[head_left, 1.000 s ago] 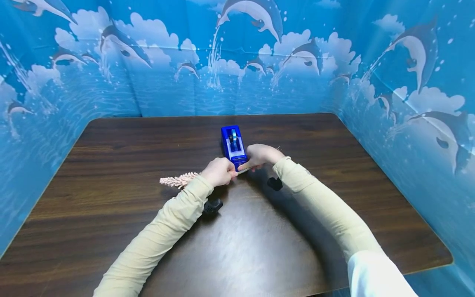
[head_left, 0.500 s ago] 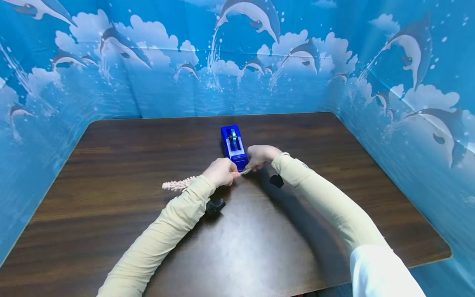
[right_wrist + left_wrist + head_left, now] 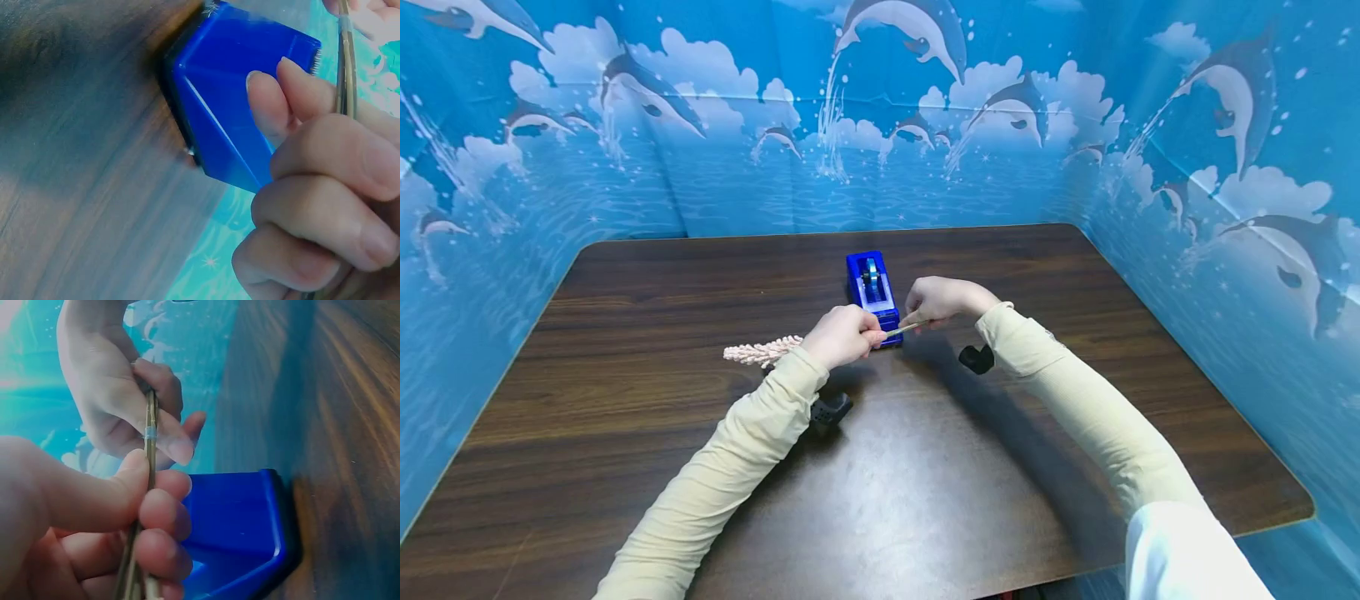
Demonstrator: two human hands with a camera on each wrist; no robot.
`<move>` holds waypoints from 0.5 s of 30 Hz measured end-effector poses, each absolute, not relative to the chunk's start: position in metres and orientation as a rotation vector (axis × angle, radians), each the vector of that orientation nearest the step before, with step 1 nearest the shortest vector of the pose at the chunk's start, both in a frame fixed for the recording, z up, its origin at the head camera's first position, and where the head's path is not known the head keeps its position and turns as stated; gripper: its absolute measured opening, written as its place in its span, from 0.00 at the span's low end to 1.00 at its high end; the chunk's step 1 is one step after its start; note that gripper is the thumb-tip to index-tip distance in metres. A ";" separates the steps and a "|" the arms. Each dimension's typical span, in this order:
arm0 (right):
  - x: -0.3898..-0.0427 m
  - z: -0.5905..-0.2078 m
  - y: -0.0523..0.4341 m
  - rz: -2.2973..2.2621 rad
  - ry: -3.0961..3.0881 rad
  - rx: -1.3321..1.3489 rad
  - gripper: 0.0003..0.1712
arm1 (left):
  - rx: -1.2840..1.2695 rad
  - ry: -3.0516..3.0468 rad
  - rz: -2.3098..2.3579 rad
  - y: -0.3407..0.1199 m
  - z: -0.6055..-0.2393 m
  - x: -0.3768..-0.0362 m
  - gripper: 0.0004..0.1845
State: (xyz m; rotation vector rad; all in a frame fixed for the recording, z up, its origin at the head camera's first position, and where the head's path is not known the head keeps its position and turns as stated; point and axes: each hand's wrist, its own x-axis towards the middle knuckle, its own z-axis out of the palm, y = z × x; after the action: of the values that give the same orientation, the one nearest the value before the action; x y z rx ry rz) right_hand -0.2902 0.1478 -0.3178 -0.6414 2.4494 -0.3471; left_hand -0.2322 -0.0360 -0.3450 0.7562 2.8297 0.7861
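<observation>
Thin stem with pale pink flower spike held just above bench, centre of head frame, right in front of blue tape dispenser; small clear tape band wrapped round stem in left wrist view; left hand curled round stem, thumb on top, spike sticking out toward frame left; right hand pinching stem's other end, fingers curled; dispenser resting on bench behind both hands, upper centre; dolphin-print blue backdrop across top and sides.
</observation>
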 end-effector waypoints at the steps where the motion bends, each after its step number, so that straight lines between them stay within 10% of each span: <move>1: -0.290 -0.316 0.148 -0.355 2.447 -0.644 0.19 | 0.777 2.831 0.787 -0.036 -0.344 -0.232 0.12; 15: -0.262 -0.290 0.168 -0.601 2.568 -0.998 0.15 | 0.906 2.819 0.862 -0.058 -0.322 -0.237 0.11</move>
State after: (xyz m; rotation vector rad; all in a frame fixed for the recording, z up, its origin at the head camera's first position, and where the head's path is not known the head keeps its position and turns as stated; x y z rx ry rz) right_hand -0.2617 0.1677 -0.2902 -0.9976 2.5682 -0.6014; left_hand -0.2366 -0.0576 -0.3222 0.9059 2.8195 0.8620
